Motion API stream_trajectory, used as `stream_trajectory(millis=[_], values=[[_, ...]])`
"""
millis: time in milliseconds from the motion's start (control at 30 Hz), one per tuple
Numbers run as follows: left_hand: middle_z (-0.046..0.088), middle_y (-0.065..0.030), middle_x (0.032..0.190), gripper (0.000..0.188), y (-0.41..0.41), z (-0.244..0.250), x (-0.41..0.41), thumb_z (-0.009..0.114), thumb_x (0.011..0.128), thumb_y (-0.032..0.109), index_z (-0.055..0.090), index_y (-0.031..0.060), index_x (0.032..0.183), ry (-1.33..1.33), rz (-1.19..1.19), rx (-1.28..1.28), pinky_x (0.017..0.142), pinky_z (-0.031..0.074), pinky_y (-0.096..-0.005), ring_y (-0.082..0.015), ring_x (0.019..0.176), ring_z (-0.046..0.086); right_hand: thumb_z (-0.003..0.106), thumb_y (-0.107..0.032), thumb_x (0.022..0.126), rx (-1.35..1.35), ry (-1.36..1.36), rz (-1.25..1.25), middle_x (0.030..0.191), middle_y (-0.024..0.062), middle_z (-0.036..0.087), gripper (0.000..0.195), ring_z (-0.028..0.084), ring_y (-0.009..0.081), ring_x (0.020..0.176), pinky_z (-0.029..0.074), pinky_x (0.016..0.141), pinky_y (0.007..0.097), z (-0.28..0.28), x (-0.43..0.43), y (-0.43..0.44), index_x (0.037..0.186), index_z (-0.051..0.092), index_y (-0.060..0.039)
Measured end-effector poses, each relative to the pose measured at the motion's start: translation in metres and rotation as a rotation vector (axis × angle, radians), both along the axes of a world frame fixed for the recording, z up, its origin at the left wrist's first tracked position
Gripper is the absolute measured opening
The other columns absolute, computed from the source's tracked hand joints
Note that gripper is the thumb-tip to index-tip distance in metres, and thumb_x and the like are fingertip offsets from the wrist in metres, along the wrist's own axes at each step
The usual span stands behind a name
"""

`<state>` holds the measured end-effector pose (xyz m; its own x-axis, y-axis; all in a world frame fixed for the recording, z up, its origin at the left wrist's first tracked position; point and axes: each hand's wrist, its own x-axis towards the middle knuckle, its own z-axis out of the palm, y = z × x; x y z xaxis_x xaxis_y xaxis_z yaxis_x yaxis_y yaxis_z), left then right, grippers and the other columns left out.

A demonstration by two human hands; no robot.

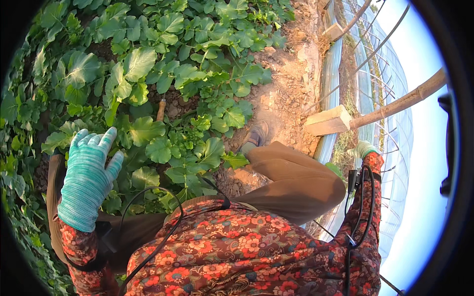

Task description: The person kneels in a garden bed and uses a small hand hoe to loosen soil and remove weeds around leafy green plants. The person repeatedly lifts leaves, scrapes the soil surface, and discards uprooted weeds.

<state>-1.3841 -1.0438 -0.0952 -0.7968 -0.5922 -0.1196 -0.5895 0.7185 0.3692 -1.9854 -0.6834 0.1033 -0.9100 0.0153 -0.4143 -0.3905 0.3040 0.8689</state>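
My left hand (89, 177), in a knitted turquoise glove, is held above broad-leaved green plants (146, 129) with its fingers apart and nothing in it. To its upper right a tool's wooden handle (161, 110) stands among the leaves beside bare soil; its metal end is mostly hidden. My right hand (363, 149), in a pale green glove, reaches far out to the right, near dry weeds (344, 150) beside plastic sheeting. It looks small there, and I cannot make out its fingers or whether it holds anything.
A bamboo pole (400, 98) slants to a pale block (327, 120) on the right. Beyond it are clear plastic film (329, 79) and a framed greenhouse cover (396, 148). My shoe (257, 135) rests on a dirt strip (276, 92) along the plants. Black cables (177, 218) hang across my body.
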Motion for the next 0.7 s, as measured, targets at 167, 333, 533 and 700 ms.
stream_trajectory(millis=[167, 333, 533, 700], values=[[0.065, -0.0161, 0.108, 0.045, -0.002, -0.001, -0.008, 0.063, 0.092, 0.023, 0.055, 0.0032, 0.132, -0.075, 0.001, 0.025, 0.112, 0.031, -0.0454, -0.0354, 0.109, 0.057, 0.059, -0.026, 0.097, -0.927, -1.168, 0.342, 0.098, 0.0054, 0.071, 0.031, 0.064, 0.0181, 0.084, 0.052, 0.075, 0.0342, -0.165, 0.074, -0.161, 0.121, 0.065, -0.0077], [0.064, -0.0142, 0.117, 0.050, -0.007, 0.000, -0.014, 0.057, 0.095, 0.034, 0.052, 0.0049, 0.135, -0.186, 0.016, 0.030, 0.115, 0.028, -0.0442, -0.0290, 0.117, 0.056, 0.056, -0.024, 0.098, -0.768, -1.422, -0.096, 0.094, 0.0090, 0.068, 0.037, 0.064, 0.0165, 0.070, 0.053, 0.066, 0.0327, -0.352, 0.243, -0.303, 0.127, 0.059, -0.0017], [0.064, -0.0129, 0.114, 0.048, -0.007, -0.009, -0.018, 0.060, 0.093, 0.032, 0.055, 0.0046, 0.132, -0.131, 0.014, -0.014, 0.114, 0.028, -0.0453, -0.0280, 0.114, 0.057, 0.071, -0.049, 0.083, -0.890, -0.750, -0.286, 0.120, 0.0192, 0.063, 0.069, 0.063, 0.0347, 0.107, 0.052, 0.088, 0.0431, -0.458, 0.309, -0.371, 0.125, 0.052, 0.0013], [0.064, -0.0125, 0.113, 0.048, -0.006, -0.012, -0.018, 0.060, 0.093, 0.032, 0.055, 0.0045, 0.132, -0.131, 0.016, -0.038, 0.115, 0.028, -0.0443, -0.0270, 0.114, 0.057, 0.068, -0.020, 0.085, -1.395, -0.829, -0.467, 0.103, 0.0156, 0.062, 0.047, 0.065, 0.0315, 0.087, 0.057, 0.077, 0.0445, -0.452, 0.314, -0.358, 0.124, 0.047, -0.0027]])
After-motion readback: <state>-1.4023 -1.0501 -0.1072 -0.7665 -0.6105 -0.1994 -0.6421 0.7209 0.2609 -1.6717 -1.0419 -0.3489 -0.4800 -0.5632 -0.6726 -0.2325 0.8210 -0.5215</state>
